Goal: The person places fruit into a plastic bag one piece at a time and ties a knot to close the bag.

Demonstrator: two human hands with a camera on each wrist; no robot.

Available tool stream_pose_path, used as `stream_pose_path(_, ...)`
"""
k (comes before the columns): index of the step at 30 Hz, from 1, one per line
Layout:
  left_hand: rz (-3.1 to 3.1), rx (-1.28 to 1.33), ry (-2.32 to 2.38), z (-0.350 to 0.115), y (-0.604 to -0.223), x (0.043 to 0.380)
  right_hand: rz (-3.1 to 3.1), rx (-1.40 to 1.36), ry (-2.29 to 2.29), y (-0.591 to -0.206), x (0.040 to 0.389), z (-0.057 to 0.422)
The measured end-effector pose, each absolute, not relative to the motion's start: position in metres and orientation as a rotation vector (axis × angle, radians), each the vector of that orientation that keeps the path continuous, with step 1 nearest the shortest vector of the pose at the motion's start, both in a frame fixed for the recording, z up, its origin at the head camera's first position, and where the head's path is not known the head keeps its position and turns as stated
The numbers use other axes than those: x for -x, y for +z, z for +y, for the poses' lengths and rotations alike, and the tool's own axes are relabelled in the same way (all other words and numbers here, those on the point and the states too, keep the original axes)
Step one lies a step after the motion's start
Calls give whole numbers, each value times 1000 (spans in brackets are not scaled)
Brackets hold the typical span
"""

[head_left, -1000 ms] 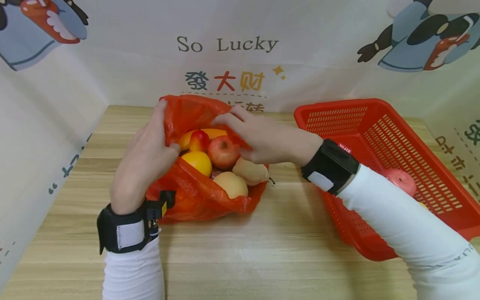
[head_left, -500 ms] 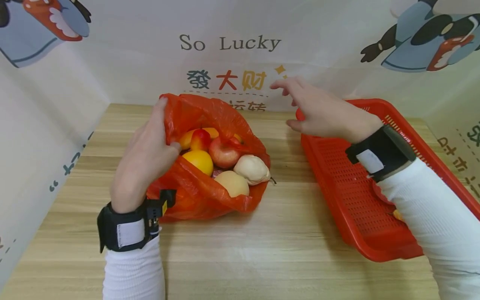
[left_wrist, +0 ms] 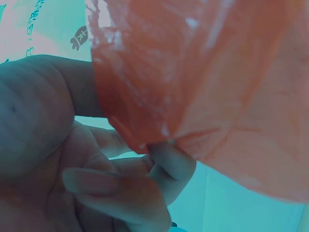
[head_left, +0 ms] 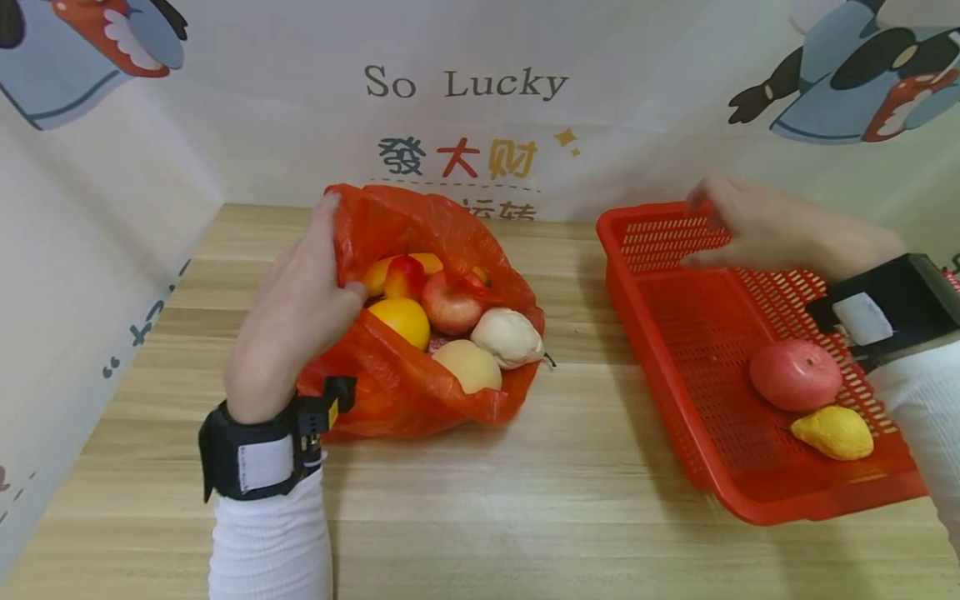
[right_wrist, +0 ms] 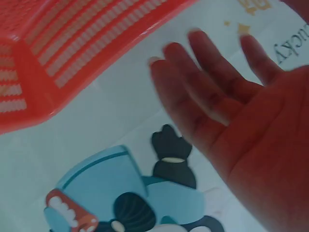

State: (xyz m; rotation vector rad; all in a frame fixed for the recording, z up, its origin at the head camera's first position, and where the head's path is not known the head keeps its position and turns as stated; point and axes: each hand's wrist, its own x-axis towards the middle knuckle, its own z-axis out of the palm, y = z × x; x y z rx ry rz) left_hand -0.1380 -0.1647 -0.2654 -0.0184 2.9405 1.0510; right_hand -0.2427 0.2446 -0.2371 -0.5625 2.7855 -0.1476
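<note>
My left hand (head_left: 292, 317) grips the left edge of a red plastic bag (head_left: 405, 400); in the left wrist view its fingers curl around the thin film (left_wrist: 145, 82). Inside the bag's mouth lie a red-yellow fruit (head_left: 404, 277), a reddish apple-like fruit (head_left: 452, 302), an orange-yellow fruit (head_left: 401, 322), a pale round fruit (head_left: 468, 367) and a whitish pear-shaped one (head_left: 507, 338) with a dark stem. Above the back of the red basket (head_left: 652, 375) hovers my right hand (head_left: 780, 225), fingers spread and holding nothing, as the right wrist view also shows.
In the basket sit a pinkish-red round fruit (head_left: 797, 375) and a small yellow pear-like fruit (head_left: 834, 433). Both containers stand on a wooden table (head_left: 525, 517), with bare wood between them. A printed white backdrop (head_left: 300, 108) rises behind and along both sides.
My right hand has left the bag's right edge and swung right to above the basket, uncovering the fruit there. My left hand keeps holding the bag.
</note>
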Motion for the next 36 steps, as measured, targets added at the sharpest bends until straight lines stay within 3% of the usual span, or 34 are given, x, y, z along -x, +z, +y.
stream_pose_path(17,2938,9,1060,-163,-265,138,2319,243,-214,-283,218,322)
stream_pose_path(26,2926,27,1060,-164,-265,138,2327,302,-168,-300,206,325)
stream_pose_path(36,2935,18,1060,-164,-265,138,2158,-54,-363,-297,196,326)
